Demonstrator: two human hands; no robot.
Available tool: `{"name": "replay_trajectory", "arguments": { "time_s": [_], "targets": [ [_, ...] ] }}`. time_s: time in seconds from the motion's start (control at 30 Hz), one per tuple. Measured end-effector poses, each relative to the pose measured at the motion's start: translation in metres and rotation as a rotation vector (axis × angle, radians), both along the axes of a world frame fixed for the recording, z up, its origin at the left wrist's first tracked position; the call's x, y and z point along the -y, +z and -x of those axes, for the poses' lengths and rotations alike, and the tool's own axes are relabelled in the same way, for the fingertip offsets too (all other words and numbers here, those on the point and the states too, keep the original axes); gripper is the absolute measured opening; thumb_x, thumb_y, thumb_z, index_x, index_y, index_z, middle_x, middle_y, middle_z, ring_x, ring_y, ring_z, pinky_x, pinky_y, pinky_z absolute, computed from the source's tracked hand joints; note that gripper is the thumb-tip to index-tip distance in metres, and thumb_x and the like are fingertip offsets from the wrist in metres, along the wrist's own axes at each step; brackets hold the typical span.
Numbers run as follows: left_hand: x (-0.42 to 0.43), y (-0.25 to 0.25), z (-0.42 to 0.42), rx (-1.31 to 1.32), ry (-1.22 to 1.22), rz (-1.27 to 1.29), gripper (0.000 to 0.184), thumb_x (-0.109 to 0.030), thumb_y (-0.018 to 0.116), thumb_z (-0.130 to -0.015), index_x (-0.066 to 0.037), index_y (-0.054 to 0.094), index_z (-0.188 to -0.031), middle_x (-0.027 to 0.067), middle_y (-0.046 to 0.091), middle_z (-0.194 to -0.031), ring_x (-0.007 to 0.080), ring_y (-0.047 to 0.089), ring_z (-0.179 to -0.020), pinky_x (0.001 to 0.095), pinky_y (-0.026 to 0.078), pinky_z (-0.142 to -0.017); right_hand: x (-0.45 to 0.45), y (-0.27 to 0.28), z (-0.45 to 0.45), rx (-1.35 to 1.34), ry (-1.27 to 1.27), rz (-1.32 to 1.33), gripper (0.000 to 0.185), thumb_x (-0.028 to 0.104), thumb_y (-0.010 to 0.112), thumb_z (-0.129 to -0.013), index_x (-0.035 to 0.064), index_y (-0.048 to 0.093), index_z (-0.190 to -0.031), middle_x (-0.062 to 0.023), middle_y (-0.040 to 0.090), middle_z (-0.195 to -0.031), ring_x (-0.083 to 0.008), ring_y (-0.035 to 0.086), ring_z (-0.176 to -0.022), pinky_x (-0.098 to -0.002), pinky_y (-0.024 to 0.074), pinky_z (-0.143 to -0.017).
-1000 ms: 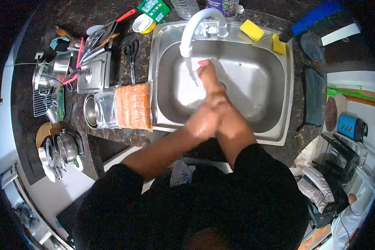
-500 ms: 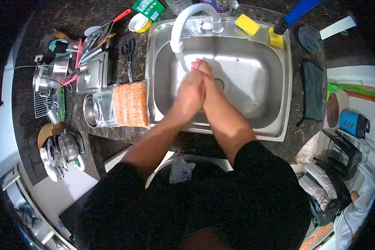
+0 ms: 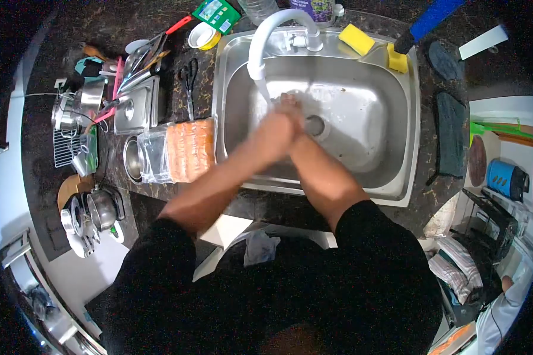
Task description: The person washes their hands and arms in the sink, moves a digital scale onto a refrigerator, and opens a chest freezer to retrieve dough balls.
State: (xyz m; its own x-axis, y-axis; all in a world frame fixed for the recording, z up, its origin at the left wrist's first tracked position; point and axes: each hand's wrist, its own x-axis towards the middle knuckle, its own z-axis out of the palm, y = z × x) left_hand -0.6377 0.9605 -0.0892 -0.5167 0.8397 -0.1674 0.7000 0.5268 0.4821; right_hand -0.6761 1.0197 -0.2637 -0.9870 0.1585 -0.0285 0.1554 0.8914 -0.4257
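A dark, marbled stone desk [image 3: 189, 192] surrounds a rectangular stainless-steel sink [image 3: 413, 127], over which both forearms reach. Above the basin the left hand [image 3: 275, 133] lies across the right hand [image 3: 289, 100], the two together and overlapping; motion blur hides the fingers, so I cannot tell how tightly either is closed. The forearms converge like a V pointing away from the body. Just beyond the hands and slightly to their left hangs the mouth of a white, curved faucet [image 3: 266, 36], its long arch sweeping back rightward to its base on the sink's far rim. From it a thin, clear stream of water [image 3: 263, 89] slants down and rightward toward them; which hand it meets first is unclear. A round metal drain [image 3: 314, 125] sits just right of the hands. Farther out, a clear plastic pack of orange sausages [image 3: 190, 151] lies beside the sink's left edge, nearer the left arm.
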Motion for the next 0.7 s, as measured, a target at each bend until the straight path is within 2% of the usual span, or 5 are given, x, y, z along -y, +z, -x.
{"name": "replay_trajectory", "arguments": {
  "time_s": [0.23,0.47,0.57,0.63,0.7],
  "targets": [
    [-0.028,-0.070,0.015,-0.690,0.192,-0.022,0.013,-0.008,0.061,-0.084,-0.003,0.072,-0.083,0.0205,0.072,-0.086,0.0370,0.073,-0.087,0.0571,0.051,-0.092,0.019,-0.003,-0.019,-0.379,-0.181,-0.067,0.031,0.033,0.067,-0.085,0.0119,0.071,-0.107,-0.0158,0.069,-0.106,-0.0400,0.064,-0.097,-0.0581,0.0526,-0.085],
    [-0.044,0.026,-0.043,-0.002,-0.363,-0.082,0.014,-0.013,0.063,-0.083,-0.003,0.072,-0.081,0.0269,0.071,-0.087,0.0403,0.073,-0.087,0.0509,0.058,-0.081,0.013,0.011,-0.032,-0.304,-0.336,0.166,0.033,0.037,0.067,-0.085,0.0078,0.071,-0.099,-0.0172,0.070,-0.109,-0.0387,0.068,-0.091,-0.0508,0.0546,-0.077],
    [-0.046,0.006,0.002,-0.360,-0.250,0.395,0.016,-0.016,0.063,-0.084,-0.003,0.072,-0.081,0.0275,0.071,-0.087,0.0410,0.073,-0.085,0.0501,0.058,-0.078,-0.005,-0.001,-0.008,-0.246,-0.229,0.220,0.035,0.037,0.068,-0.084,0.0062,0.072,-0.100,-0.0183,0.071,-0.104,-0.0374,0.069,-0.090,-0.0475,0.0548,-0.076],
    [-0.004,-0.112,0.079,-0.475,-0.105,-0.305,0.017,-0.017,0.068,-0.080,-0.001,0.067,-0.076,0.0234,0.068,-0.079,0.0436,0.071,-0.085,0.0525,0.053,-0.068,-0.015,-0.005,0.013,-0.150,-0.186,0.484,0.037,0.037,0.070,-0.084,0.0047,0.072,-0.101,-0.0196,0.072,-0.099,-0.0359,0.070,-0.090,-0.0445,0.0550,-0.077],
    [-0.021,-0.067,0.097,-0.286,0.075,0.052,0.016,-0.018,0.066,-0.081,-0.003,0.071,-0.077,0.0240,0.070,-0.082,0.0412,0.073,-0.081,0.0503,0.058,-0.069,-0.033,0.006,0.007,-0.116,-0.231,0.604,0.033,0.032,0.070,-0.084,0.0042,0.071,-0.102,-0.0197,0.071,-0.096,-0.0351,0.070,-0.089,-0.0436,0.0548,-0.078]
  ]
}}
